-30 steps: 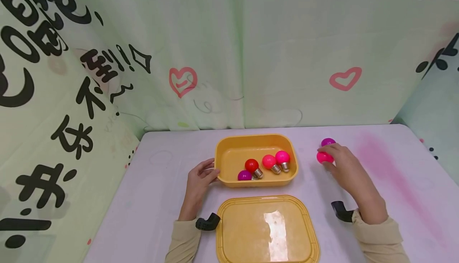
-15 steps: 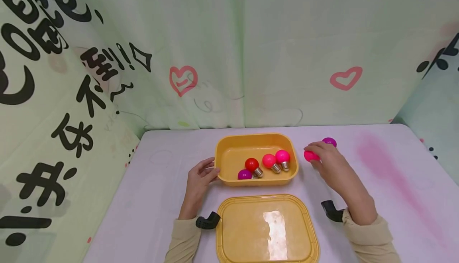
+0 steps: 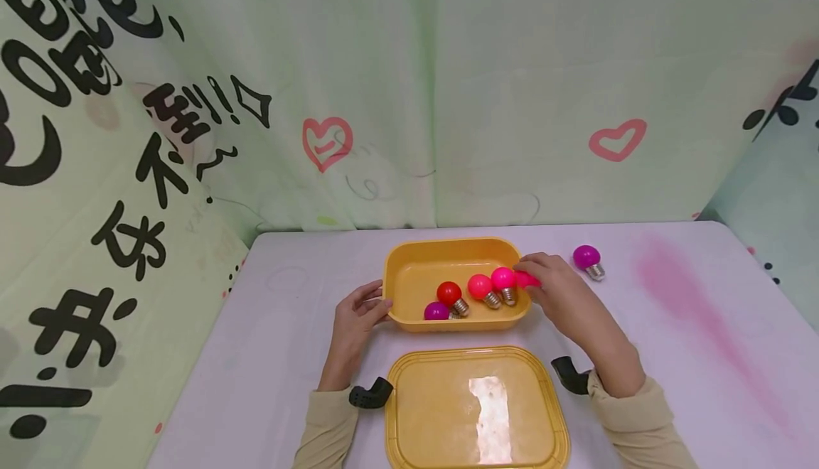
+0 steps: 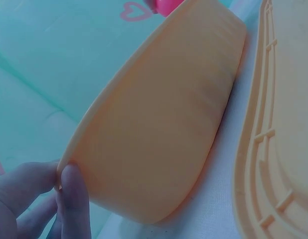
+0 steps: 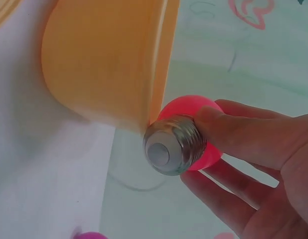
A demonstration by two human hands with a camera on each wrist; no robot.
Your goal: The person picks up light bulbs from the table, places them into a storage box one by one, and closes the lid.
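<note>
My right hand (image 3: pixel 559 290) pinches a pink light bulb (image 5: pixel 193 107) at the right rim of a yellow plastic box (image 3: pixel 448 327). In the right wrist view the bulb's silver screw base (image 5: pixel 176 144) points toward the camera, with thumb and fingers around the pink globe. At the box's left end my left hand (image 3: pixel 360 320) grips the rim between thumb and fingers (image 4: pixel 74 199). Inside the box lie several bulbs: a red bulb (image 3: pixel 449 293), a purple bulb (image 3: pixel 437 310) partly hidden by the front wall, and two pink ones, including a pink bulb (image 3: pixel 480 286) near the middle.
A purple bulb (image 3: pixel 586 256) lies on the white-covered table (image 3: pixel 672 327) to the right of the box. In front of the box lies a flat yellow lid (image 3: pixel 441 412). A pale green curtain (image 3: pixel 499 99) stands behind the table's back edge.
My right hand has carried the pink bulb leftward from beside the purple bulb to the box's right rim, uncovering the purple bulb. My left hand and the box have stayed put.
</note>
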